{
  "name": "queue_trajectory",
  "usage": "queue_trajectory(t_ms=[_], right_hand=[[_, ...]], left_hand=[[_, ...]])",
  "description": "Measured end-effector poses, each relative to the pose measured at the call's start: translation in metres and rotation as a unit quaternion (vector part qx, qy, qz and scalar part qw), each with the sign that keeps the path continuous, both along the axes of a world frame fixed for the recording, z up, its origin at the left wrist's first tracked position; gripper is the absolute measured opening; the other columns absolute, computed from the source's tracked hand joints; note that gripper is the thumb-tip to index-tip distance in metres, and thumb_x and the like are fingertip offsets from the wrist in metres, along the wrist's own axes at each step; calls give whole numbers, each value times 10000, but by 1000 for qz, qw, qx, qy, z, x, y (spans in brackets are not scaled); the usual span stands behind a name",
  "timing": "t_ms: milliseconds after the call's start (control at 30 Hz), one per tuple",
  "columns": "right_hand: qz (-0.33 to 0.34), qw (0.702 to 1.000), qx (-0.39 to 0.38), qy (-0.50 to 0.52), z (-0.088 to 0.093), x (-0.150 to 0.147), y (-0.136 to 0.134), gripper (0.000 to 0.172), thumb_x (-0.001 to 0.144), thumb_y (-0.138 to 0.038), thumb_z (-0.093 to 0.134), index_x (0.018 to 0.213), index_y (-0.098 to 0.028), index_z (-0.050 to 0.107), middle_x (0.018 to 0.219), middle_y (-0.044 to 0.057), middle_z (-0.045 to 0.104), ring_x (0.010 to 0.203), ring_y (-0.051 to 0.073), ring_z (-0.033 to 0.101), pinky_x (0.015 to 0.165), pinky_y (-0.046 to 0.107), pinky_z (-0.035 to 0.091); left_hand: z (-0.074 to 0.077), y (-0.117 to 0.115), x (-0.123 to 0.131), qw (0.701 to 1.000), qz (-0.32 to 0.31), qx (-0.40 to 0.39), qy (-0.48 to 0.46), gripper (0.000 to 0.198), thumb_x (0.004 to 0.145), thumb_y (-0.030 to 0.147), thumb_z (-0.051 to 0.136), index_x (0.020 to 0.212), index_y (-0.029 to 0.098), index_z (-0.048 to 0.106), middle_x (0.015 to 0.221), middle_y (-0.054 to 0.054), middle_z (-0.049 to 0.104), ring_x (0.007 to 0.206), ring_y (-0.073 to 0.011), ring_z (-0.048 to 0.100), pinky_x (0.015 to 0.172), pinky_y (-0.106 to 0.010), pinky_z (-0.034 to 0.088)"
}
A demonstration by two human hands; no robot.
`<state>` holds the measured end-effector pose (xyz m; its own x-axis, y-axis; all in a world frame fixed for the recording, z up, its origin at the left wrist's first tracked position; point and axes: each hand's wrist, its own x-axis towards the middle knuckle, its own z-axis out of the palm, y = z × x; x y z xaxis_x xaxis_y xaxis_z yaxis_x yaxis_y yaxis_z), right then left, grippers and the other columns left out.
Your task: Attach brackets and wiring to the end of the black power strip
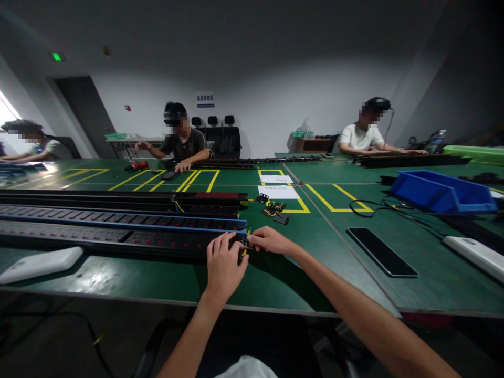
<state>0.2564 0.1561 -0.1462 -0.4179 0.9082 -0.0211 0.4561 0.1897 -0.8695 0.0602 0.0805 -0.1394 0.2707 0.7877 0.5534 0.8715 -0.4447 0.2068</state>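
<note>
One end of the near black socket strip [169, 239], under left hand [225, 264] and right hand [271, 241].
Left grasps the end; right pinches a thin wire [248, 247]. That end looks unfinished: black brackets [280, 217] lie loose beyond on the table [315, 231].

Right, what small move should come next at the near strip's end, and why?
Probably ease the thin wire toward the near black strip with the right hand: it appears to pinch that wire just beyond the strip's end, where the left hand rests.
</note>
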Motion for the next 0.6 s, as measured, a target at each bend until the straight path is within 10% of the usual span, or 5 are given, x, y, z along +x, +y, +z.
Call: queue_trajectory(t_ms=[600], right_hand=[[104,993,35,-44,12,3,-8,396,906,-493,593,779,-145,735,654,22,669,526,101,512,501,199,349]], left_hand=[[0,0,0,1000,0,4,12,111,872,270,615,937,255,704,1356,-79,616,1303,-307,503,1093,-521,361]])
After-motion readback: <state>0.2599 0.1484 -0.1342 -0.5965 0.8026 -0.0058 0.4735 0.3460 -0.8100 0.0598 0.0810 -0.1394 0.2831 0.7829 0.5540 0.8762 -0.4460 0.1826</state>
